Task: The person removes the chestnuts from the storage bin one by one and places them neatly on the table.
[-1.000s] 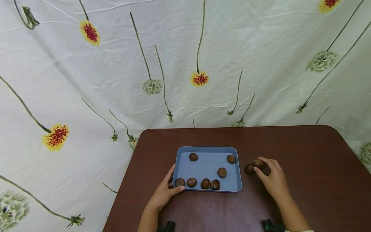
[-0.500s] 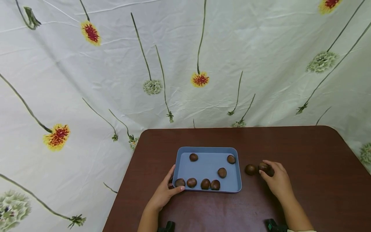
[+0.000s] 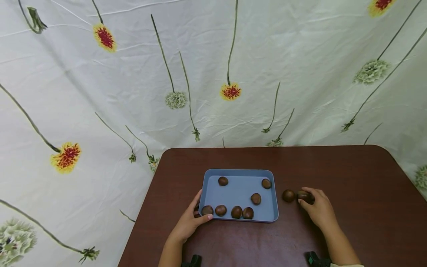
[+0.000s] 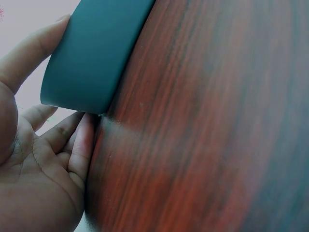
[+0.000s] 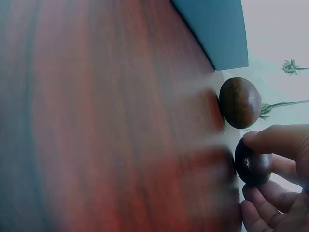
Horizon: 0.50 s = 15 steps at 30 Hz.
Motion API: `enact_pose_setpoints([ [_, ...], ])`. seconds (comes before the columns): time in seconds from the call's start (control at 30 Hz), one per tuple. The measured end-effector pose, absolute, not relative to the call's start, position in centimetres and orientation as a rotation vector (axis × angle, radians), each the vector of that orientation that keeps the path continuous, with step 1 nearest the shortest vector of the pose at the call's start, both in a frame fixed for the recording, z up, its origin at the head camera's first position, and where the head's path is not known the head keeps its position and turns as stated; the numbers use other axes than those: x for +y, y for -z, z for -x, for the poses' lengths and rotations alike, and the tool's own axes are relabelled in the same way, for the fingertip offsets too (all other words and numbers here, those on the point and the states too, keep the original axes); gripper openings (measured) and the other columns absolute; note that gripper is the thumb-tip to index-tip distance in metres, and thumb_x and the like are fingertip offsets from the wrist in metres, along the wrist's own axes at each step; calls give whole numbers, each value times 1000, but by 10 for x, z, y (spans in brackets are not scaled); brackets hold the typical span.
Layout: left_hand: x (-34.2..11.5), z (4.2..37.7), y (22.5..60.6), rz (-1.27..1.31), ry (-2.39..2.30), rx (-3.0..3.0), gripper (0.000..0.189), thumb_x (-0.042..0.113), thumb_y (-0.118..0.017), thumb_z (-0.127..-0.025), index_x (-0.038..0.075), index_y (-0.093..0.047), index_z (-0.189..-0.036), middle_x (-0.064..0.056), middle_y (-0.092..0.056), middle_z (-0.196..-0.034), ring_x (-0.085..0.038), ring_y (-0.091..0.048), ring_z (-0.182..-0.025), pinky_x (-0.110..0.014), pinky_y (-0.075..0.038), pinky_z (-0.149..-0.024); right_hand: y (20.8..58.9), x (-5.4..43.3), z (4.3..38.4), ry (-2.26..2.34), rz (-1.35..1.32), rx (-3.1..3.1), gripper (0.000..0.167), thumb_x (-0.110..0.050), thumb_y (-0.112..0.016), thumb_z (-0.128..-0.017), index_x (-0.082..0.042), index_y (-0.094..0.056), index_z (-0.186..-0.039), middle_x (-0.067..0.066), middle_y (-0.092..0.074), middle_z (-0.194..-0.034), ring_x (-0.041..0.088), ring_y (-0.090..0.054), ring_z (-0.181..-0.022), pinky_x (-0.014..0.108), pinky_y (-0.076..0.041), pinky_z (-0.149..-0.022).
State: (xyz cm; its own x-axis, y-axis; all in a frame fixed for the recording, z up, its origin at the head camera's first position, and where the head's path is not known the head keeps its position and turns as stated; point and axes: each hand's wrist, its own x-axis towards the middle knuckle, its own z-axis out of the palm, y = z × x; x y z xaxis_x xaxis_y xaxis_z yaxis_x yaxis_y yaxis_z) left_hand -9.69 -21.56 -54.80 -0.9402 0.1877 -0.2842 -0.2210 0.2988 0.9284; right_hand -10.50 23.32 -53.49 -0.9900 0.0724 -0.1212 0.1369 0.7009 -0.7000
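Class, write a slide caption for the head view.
The left hand grips a blue tray of seven chestnuts; the right hand pinches another chestnut beside a ninth on the table.

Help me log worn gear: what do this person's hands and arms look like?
The left hand and right hand wear no gloves. A dark, blocky device shows beside the left forearm, and another device, with green on it, beside the right forearm, where a pale sleeve edge appears.

A loose chestnut (image 3: 288,195) is blocking the straight path between right hand (image 3: 318,210) and blue tray (image 3: 237,185). Brown tabletop (image 3: 337,167) is leaving passage beyond them.
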Motion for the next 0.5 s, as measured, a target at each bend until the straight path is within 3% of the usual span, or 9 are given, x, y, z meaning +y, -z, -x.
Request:
enact_pose_setpoints([
  [0.5,-215,97,548,34,-1686,2243,101,30,-82,-87,42,-15,-161,-13,-32,-163,-28,-60,-119,-38,-52,-91,535,233,102,1190,-177,2794,59,-26,-65,-98,-4,-45,-149,31,-39,-147,53,-42,-130,69,-38,-100],
])
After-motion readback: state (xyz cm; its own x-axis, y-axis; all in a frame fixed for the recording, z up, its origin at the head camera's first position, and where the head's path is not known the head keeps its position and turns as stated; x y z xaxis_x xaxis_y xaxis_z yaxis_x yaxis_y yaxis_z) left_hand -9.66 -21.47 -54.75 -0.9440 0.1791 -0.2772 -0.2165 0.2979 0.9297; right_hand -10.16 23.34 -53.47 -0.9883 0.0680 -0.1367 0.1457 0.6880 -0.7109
